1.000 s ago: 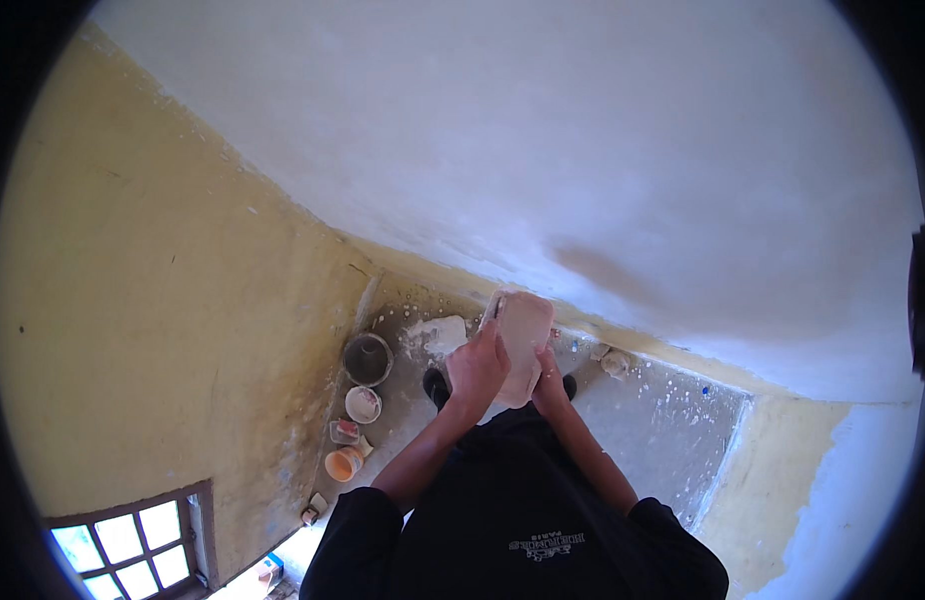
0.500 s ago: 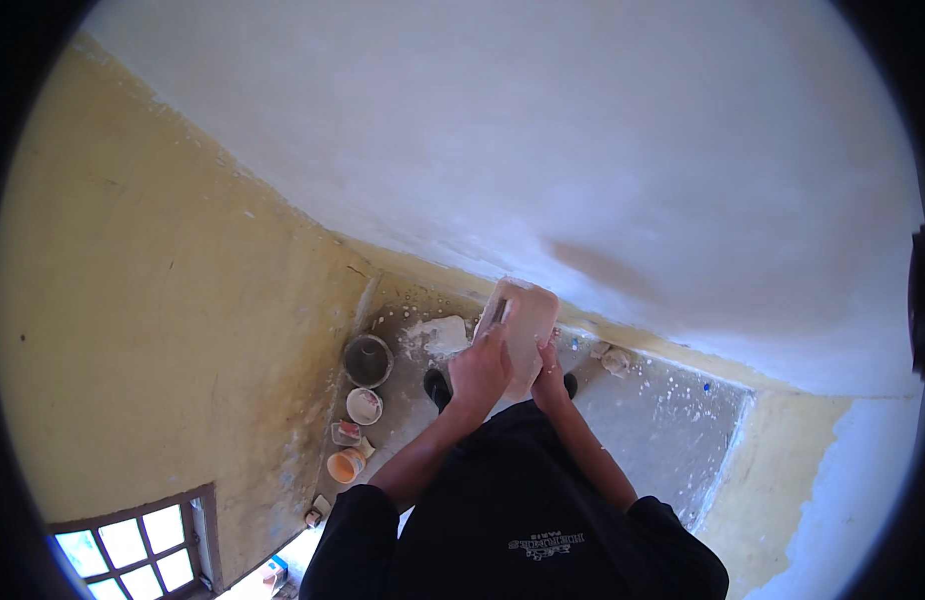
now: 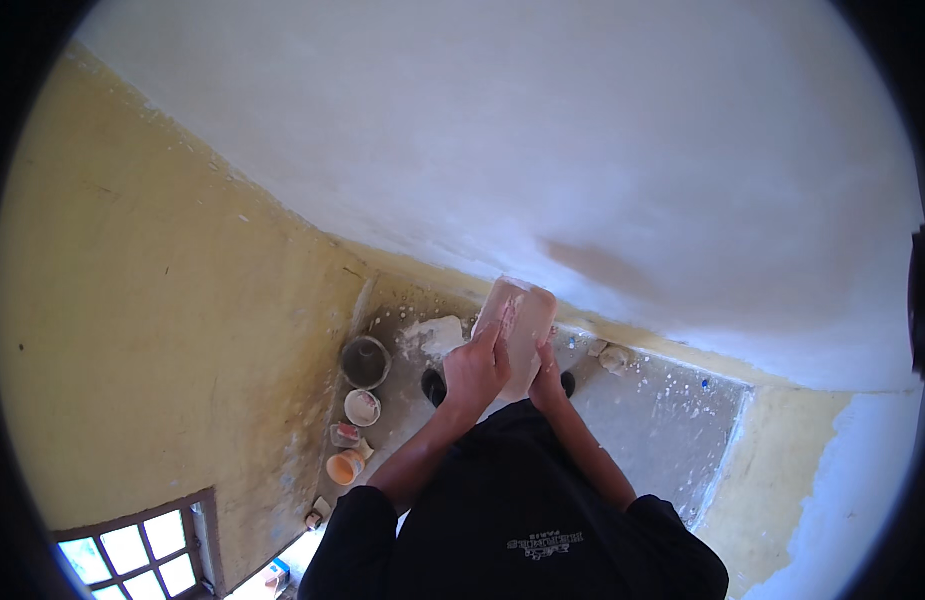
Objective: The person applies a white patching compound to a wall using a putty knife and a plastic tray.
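Observation:
A pale, pinkish rectangular board with rounded corners is held in front of my body, close to the white-coated wall. My right hand grips its near right edge, thumb along the side. My left hand lies over its left side with fingers curled in and fingertips at the surface. What those fingers hold is hard to make out. Beside the left fingertips, a streaky pink-white smear runs along the board.
A white-coated wall rises ahead, a yellow wall on the left. Along the left wall stand a dark bucket, a white tub and an orange bucket. White splatter marks the grey floor; a pale crumpled lump lies by the wall.
My left hand has shifted slightly down and left on the board. The dark, thin strip by its fingertips no longer shows; a pink-white smear is visible there. My right hand keeps its grip.

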Tool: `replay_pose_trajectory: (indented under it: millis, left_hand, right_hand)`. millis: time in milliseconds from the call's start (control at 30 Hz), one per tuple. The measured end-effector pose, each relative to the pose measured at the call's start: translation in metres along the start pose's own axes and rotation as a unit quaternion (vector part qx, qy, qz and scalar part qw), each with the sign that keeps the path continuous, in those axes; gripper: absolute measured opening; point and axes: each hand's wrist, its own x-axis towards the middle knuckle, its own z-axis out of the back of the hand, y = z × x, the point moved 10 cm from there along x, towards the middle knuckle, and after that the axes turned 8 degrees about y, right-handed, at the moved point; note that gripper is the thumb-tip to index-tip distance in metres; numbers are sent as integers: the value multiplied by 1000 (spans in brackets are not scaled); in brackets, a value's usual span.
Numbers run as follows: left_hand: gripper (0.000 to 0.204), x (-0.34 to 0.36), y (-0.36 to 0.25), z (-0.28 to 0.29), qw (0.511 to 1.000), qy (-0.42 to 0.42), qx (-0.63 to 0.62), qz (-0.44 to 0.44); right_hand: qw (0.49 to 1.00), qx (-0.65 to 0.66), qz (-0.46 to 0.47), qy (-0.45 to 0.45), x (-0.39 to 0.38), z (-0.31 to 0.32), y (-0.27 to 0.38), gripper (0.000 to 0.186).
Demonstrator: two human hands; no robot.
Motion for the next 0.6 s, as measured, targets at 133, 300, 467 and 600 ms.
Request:
replay_pose_trajectory:
  millis: [133, 300, 467, 600]
  left_hand:
    - [14, 0, -1, 0, 1000, -14, -1, -10]
    - [17, 0, -4, 4, 999, -30, -3, -22]
    - [16, 2, -10, 13, 998, -45, -22, -24]
    - [16, 2, -4, 4, 1000, -20, -1, -17]
  right_hand:
    - [999, 31, -9, 10, 5, 6, -10, 59]
    - [1000, 18, -20, 5, 5, 3, -9, 58]
    - [999, 35, -11, -2, 8, 3, -5, 57]
    - [999, 29, -8, 25, 13, -12, 4, 57]
